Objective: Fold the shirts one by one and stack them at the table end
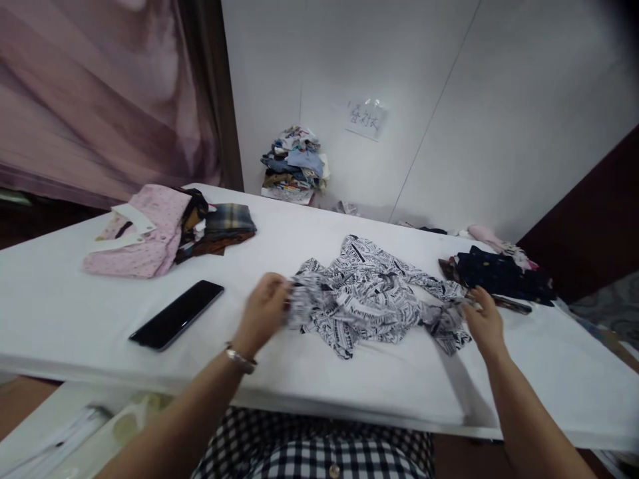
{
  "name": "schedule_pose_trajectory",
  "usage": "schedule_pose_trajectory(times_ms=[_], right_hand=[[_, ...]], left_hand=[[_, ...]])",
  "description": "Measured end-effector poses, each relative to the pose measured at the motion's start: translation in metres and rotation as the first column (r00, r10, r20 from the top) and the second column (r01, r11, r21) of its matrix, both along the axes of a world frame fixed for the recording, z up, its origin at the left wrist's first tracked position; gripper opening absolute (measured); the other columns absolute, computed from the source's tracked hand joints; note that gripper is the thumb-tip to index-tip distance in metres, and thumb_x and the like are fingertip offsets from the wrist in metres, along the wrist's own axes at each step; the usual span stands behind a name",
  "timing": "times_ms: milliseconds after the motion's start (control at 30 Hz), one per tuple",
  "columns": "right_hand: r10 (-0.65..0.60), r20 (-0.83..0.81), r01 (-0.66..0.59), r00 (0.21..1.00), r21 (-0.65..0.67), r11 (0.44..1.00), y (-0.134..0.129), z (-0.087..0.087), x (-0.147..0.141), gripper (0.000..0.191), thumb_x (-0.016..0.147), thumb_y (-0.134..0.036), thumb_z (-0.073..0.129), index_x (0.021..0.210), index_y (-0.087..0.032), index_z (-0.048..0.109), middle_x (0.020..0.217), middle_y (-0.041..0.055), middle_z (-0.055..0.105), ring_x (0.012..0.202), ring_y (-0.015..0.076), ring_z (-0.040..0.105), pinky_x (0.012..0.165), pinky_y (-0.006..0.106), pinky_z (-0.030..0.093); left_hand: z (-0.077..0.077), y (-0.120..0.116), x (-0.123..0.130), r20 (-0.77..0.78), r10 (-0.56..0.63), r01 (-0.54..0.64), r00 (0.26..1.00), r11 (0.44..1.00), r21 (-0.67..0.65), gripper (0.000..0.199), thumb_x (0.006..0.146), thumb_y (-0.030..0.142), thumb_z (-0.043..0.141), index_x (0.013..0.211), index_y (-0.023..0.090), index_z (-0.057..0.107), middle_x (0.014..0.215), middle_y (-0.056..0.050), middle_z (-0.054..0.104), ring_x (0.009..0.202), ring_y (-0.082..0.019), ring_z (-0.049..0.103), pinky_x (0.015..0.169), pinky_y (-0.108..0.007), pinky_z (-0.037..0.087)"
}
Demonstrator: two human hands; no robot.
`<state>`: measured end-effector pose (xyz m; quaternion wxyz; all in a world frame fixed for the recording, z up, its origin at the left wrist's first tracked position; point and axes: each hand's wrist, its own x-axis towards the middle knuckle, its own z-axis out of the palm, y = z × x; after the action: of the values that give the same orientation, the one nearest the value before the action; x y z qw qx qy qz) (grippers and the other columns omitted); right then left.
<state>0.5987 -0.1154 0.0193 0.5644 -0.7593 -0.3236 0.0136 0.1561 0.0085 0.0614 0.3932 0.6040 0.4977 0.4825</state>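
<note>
A black-and-white newspaper-print shirt (369,293) lies crumpled on the white table in front of me. My left hand (268,299), with a bracelet at the wrist, grips the shirt's left end, and the cloth there is blurred by motion. At the opposite end my right hand (484,319) pinches another part of the shirt, slightly lifted off the tabletop. Between the two hands the fabric is bunched in loose folds, and one part spreads away toward the back of the table.
On the white table (279,372), a black phone (177,314) lies at left. Behind it are a pink garment (144,229) and folded plaid clothes (229,219). Dark clothes (499,273) are piled at right. A clothes stack (297,163) stands by the wall under a paper sign (366,120).
</note>
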Motion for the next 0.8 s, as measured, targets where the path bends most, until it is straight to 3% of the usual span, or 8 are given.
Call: schedule_pose_trajectory(times_ms=[67,167,233,300,400,467,600,800], right_hand=[[0.279,-0.028,-0.28,0.96,-0.022,0.96,0.013,0.01,-0.038,0.058,0.071,-0.046,0.065,0.122,-0.02,0.057,0.119,0.0135,0.064,0.11,0.0273,0.059,0.096,0.047,0.044],[0.746,-0.173,-0.765,0.643,-0.145,0.627,0.021,0.019,-0.096,0.053,0.079,-0.046,0.062,0.128,-0.026,0.056,0.124,0.0107,0.063,0.115,0.0246,0.058,0.097,0.045,0.046],[0.845,-0.253,-0.873,0.47,-0.275,0.403,0.019,0.018,-0.117,0.052,0.08,-0.046,0.063,0.128,-0.028,0.057,0.132,0.0087,0.058,0.12,0.0249,0.055,0.101,0.046,0.044],[0.849,-0.314,-0.872,0.426,-0.394,0.291,0.014,0.011,-0.12,0.051,0.08,-0.047,0.064,0.127,-0.028,0.059,0.135,0.0076,0.056,0.122,0.0262,0.053,0.103,0.047,0.041],[0.816,-0.354,-0.847,0.457,-0.452,0.279,0.007,0.0,-0.109,0.05,0.082,-0.049,0.061,0.127,-0.027,0.059,0.135,0.0077,0.055,0.122,0.0268,0.053,0.104,0.047,0.04],[0.811,-0.332,-0.839,0.481,-0.442,0.317,0.009,-0.005,-0.106,0.053,0.084,-0.048,0.059,0.133,-0.029,0.053,0.139,0.0074,0.052,0.124,0.0257,0.051,0.104,0.046,0.04],[0.834,-0.105,-0.746,0.541,-0.518,0.419,0.024,-0.01,-0.127,0.06,0.081,-0.043,0.062,0.137,-0.029,0.048,0.138,0.0081,0.052,0.124,0.0273,0.049,0.103,0.045,0.039],[0.898,-0.118,-0.836,0.424,-0.433,0.337,0.026,0.002,-0.156,0.02,0.086,-0.035,0.054,0.089,-0.023,0.07,0.089,0.004,0.066,0.083,0.02,0.061,0.077,0.033,0.048]], left_hand=[[0.002,-0.027,0.043,-0.009,-0.3,0.3,0.954,0.953,0.04,0.021,0.084,0.04,0.047,0.079,0.021,0.05,0.071,0.002,0.058,0.062,-0.013,0.056,0.057,-0.026,0.044],[0.002,-0.062,0.09,-0.258,-0.621,0.653,0.74,0.756,0.052,0.019,0.086,0.037,0.048,0.08,0.021,0.058,0.07,0.002,0.062,0.064,-0.013,0.055,0.06,-0.025,0.042],[-0.001,-0.068,0.1,-0.353,-0.709,0.756,0.611,0.654,-0.007,0.022,0.085,0.039,0.051,0.08,0.022,0.063,0.067,0.002,0.062,0.062,-0.013,0.054,0.059,-0.025,0.04],[-0.006,-0.054,0.094,-0.385,-0.663,0.708,0.641,0.706,-0.038,0.029,0.087,0.044,0.047,0.079,0.022,0.064,0.065,0.002,0.062,0.061,-0.013,0.055,0.058,-0.025,0.041],[-0.019,-0.008,0.068,-0.511,-0.36,0.419,0.78,0.908,0.001,0.033,0.089,0.045,0.041,0.088,0.022,0.064,0.084,-0.003,0.068,0.075,-0.018,0.06,0.068,-0.03,0.045],[-0.03,0.026,0.051,-0.61,-0.141,0.208,0.78,0.977,0.04,0.033,0.085,0.044,0.047,0.103,0.02,0.062,0.108,-0.009,0.067,0.098,-0.024,0.06,0.082,-0.035,0.044],[-0.052,0.071,0.043,-0.507,-0.087,0.017,0.858,0.99,-0.141,0.035,0.068,0.039,0.065,0.095,0.016,0.063,0.112,-0.017,0.065,0.116,-0.033,0.053,0.093,-0.041,0.04],[-0.047,0.088,0.037,-0.166,-0.132,0.083,0.977,0.958,-0.276,0.018,0.065,0.031,0.066,0.06,0.018,0.053,0.067,-0.004,0.062,0.081,-0.023,0.063,0.077,-0.036,0.049]])
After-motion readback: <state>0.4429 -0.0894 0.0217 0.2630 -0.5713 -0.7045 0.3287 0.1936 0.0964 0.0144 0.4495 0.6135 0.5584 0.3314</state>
